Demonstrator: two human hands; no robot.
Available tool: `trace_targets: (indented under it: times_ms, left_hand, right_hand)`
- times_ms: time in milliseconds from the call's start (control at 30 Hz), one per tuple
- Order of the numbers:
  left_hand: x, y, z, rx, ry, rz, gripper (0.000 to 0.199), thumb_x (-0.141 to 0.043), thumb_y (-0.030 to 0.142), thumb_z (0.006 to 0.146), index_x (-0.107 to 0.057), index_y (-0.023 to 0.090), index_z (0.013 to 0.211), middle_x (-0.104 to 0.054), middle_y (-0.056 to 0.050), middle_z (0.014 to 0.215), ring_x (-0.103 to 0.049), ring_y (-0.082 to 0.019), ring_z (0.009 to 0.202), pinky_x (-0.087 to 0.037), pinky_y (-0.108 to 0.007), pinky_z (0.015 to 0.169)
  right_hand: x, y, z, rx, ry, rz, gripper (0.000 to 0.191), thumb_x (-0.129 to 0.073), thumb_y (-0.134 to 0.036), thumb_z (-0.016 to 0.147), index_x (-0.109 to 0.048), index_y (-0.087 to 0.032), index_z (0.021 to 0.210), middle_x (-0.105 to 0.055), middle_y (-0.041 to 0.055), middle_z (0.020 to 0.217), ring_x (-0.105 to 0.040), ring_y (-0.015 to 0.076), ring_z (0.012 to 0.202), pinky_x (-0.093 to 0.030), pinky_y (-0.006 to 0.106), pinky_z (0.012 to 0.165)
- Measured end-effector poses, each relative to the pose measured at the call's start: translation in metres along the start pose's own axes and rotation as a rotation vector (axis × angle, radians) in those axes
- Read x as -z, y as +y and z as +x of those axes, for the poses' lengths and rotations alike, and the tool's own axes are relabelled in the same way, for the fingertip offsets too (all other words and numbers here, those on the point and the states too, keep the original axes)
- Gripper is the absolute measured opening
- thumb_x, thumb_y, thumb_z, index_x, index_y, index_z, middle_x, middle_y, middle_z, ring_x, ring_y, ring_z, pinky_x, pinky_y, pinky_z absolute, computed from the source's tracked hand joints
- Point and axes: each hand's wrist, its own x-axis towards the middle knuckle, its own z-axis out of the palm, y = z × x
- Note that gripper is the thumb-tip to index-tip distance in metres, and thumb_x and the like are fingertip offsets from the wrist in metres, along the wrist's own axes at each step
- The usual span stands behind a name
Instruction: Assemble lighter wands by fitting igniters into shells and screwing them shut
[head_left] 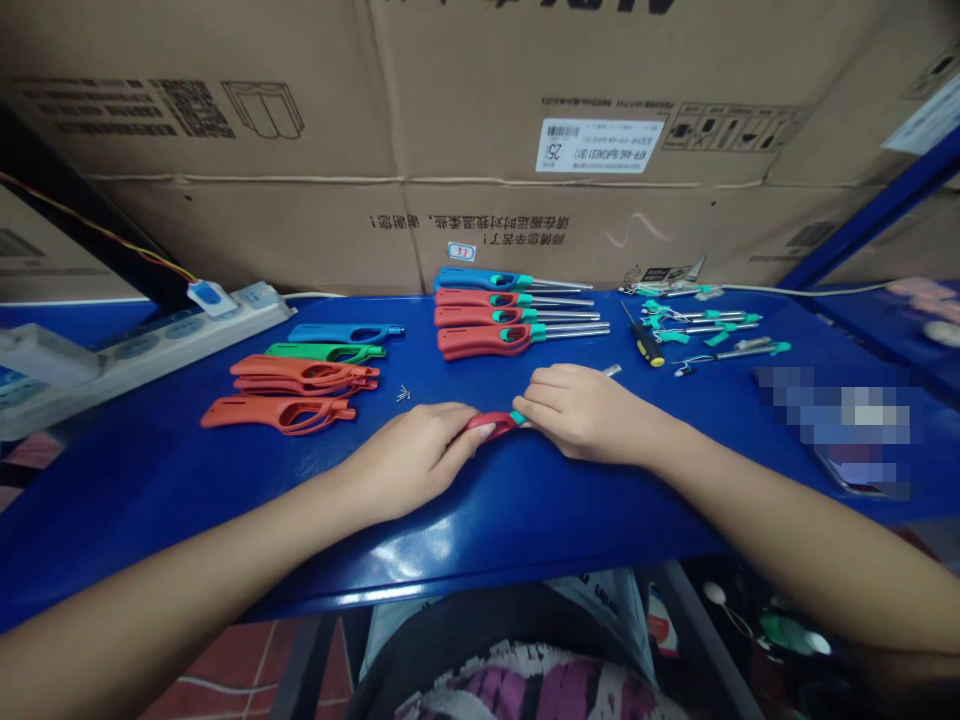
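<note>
A red lighter (495, 424) with a long metal tube is held between my two hands over the front half of the blue table. My left hand (420, 455) is closed round its red handle, hiding most of it. My right hand (581, 412) wraps the tube end just past the green collar (517, 417); the metal tip (613, 370) shows beyond my fingers. Behind my hands, a row of blue and red assembled lighters (484, 342) lies with tubes pointing right. Loose handle shells (274, 412) in orange, red, green and blue lie to the left.
Small screws (403, 393) lie near my left hand. At right are a black-and-yellow screwdriver (646, 343), several tube parts with green pieces (735, 350), and a blurred phone-like object (855, 480). A power strip (180, 335) sits at left; cardboard (472, 120) stands behind the table (585, 530).
</note>
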Motion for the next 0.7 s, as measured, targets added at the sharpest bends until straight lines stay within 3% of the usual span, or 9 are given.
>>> trace_targets:
  times_ms: [167, 300, 500, 700]
  left_hand:
    - [-0.005, -0.003, -0.001, -0.088, -0.003, 0.26, 0.037, -0.036, 0.041, 0.108, -0.064, 0.02, 0.119, -0.07, -0.006, 0.104, -0.069, -0.022, 0.091, -0.053, -0.032, 0.077]
    - [-0.008, -0.005, -0.002, -0.142, 0.033, 0.319, 0.053, -0.047, 0.047, 0.104, -0.044, 0.021, 0.15, -0.065, -0.011, 0.13, -0.066, -0.026, 0.112, -0.055, -0.038, 0.093]
    - [-0.009, -0.01, -0.001, -0.099, 0.069, 0.405, 0.055, -0.047, 0.047, 0.103, -0.044, 0.019, 0.151, -0.064, -0.014, 0.133, -0.064, -0.03, 0.117, -0.055, -0.045, 0.097]
    - [-0.007, -0.015, 0.001, -0.062, 0.097, 0.407, 0.049, -0.053, 0.042, 0.101, -0.053, 0.018, 0.145, -0.067, -0.013, 0.128, -0.065, -0.03, 0.114, -0.056, -0.045, 0.094]
  right_hand:
    - [0.014, -0.004, 0.007, -0.168, -0.218, 0.172, 0.02, -0.05, -0.021, 0.099, -0.065, -0.015, 0.088, -0.065, 0.0075, 0.08, -0.054, 0.0206, 0.077, -0.038, 0.034, 0.073]
    - [0.027, 0.005, 0.005, -0.29, -0.316, 0.274, 0.01, -0.056, -0.021, 0.095, -0.062, -0.017, 0.088, -0.065, 0.0052, 0.084, -0.057, 0.0194, 0.079, -0.039, 0.031, 0.072]
    - [0.024, 0.035, -0.015, -0.511, -0.47, 0.254, 0.009, -0.058, -0.02, 0.091, -0.061, -0.018, 0.083, -0.064, 0.0069, 0.09, -0.06, 0.0196, 0.079, -0.038, 0.029, 0.064]
    - [0.026, 0.061, -0.035, -0.593, -0.496, 0.393, 0.014, -0.064, -0.031, 0.087, -0.066, -0.019, 0.094, -0.065, 0.0068, 0.097, -0.061, 0.0206, 0.086, -0.047, 0.031, 0.075]
